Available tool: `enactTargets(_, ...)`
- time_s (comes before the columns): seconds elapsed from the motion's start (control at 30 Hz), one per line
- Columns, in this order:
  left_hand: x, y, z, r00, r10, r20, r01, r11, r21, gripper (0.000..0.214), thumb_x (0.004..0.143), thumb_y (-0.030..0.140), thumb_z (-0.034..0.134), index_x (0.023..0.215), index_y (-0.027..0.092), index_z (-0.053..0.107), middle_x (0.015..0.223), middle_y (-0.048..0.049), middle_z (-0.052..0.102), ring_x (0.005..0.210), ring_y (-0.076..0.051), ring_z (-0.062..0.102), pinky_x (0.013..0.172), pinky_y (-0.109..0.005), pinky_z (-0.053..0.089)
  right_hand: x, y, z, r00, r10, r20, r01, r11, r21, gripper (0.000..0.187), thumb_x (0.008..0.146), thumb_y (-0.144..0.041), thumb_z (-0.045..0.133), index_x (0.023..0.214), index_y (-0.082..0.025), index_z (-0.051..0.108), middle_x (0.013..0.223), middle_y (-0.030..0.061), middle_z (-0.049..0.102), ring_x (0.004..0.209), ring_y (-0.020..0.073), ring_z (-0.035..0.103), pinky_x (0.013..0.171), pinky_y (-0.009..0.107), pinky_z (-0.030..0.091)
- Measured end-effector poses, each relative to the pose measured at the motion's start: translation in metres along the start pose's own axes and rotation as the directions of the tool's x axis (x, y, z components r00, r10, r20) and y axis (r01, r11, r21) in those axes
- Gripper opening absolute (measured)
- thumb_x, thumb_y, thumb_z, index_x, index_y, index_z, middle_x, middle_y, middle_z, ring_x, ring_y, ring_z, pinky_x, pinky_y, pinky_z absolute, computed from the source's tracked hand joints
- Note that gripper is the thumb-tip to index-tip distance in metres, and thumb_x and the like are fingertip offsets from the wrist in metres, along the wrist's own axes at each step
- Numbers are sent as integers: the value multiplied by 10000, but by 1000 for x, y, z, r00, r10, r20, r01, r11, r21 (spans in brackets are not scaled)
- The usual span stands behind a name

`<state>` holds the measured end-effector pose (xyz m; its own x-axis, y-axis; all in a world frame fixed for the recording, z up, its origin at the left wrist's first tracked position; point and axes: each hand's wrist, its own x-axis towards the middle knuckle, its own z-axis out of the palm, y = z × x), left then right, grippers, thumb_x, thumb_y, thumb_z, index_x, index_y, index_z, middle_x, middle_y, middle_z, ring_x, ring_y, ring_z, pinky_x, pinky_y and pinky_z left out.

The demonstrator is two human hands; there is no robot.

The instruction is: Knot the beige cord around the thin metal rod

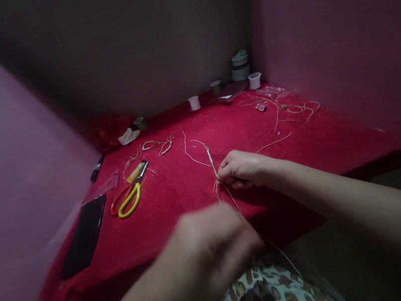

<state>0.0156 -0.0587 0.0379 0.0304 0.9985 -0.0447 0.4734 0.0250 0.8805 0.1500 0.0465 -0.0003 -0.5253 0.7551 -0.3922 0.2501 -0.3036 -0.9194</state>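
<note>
A pale cord (210,156) with a braided section lies on the red cloth in front of me, its thin loose ends spreading away from me. My right hand (239,169) pinches this cord just below the braid, with its fingers closed. From the pinch, loops and a long strand (281,251) run down past the table's near edge. Nearer to me, my left hand (214,244) is raised in front of the edge, smeared by motion. Its fingers look curled near the long strand, but I cannot tell whether they hold it.
Red-and-yellow-handled scissors (129,199) and a dark phone (84,237) lie at left. Finished-looking cord loops (165,147) are farther back. Small cups (194,103), a lidded jar (240,66), a binder clip (261,107) and loose cords (302,109) stand or lie toward the back and right.
</note>
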Motion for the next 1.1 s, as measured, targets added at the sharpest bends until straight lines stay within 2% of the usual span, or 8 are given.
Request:
enactTargets(0.1,30,-6,-19,990,-116,80,126,981,-147,223,810,276,562,961,113,583,613,-28,620,450,-103,540,432,-221,447,1,3,-2,999,-35,25,35,999,4,205,638,-93,531,474,-169,433,348,-74,362,278,41,297,267,168,171)
enactTargets(0.13,40,-9,-22,980,-156,127,182,957,-224,176,791,240,574,909,110,583,561,-19,604,396,-96,512,382,-206,413,1,3,-2,998,-44,34,44,999,8,207,638,-95,530,475,-170,428,349,-75,361,279,41,297,268,166,176)
enactTargets(0.23,61,-21,-20,944,-207,257,298,869,-396,68,750,140,580,799,92,579,669,-68,647,429,-102,556,362,-200,427,1,4,-3,997,-61,56,60,998,13,223,637,-111,548,463,-168,420,344,-77,357,275,35,289,266,161,184)
enactTargets(0.3,68,-28,-15,918,-230,324,355,840,-411,51,746,122,578,745,71,588,700,-90,650,452,-103,577,396,-210,470,0,4,-4,995,-68,68,67,998,17,216,637,-131,568,466,-163,440,348,-75,366,275,33,298,262,158,186)
enactTargets(0.4,71,-33,-9,886,-270,377,415,824,-386,80,745,108,578,684,56,588,621,-83,628,442,-105,580,427,-214,499,1,4,-4,994,-75,75,73,997,35,194,638,-129,561,481,-161,451,361,-78,368,281,33,319,261,152,194)
enactTargets(0.67,74,-37,-15,868,-276,413,435,823,-366,74,748,100,558,676,91,541,656,-81,655,323,-60,491,262,-146,340,-1,3,-4,994,-87,72,84,996,41,201,643,-92,514,473,-163,433,344,-79,371,264,37,328,251,152,186)
enactTargets(0.9,70,-29,-7,851,-299,431,486,759,-433,122,774,81,470,672,75,538,587,-105,640,418,-142,593,387,-248,503,-3,3,-1,992,-107,66,104,994,38,231,664,-74,503,470,-169,420,343,-81,359,267,39,322,248,154,181)
enactTargets(1.1,67,-34,-4,867,-244,436,451,757,-474,144,784,162,505,666,94,551,547,-43,610,365,-108,535,366,-243,485,-4,2,-1,993,-100,63,98,995,36,244,683,-83,502,469,-169,421,337,-75,362,260,37,312,247,152,185)
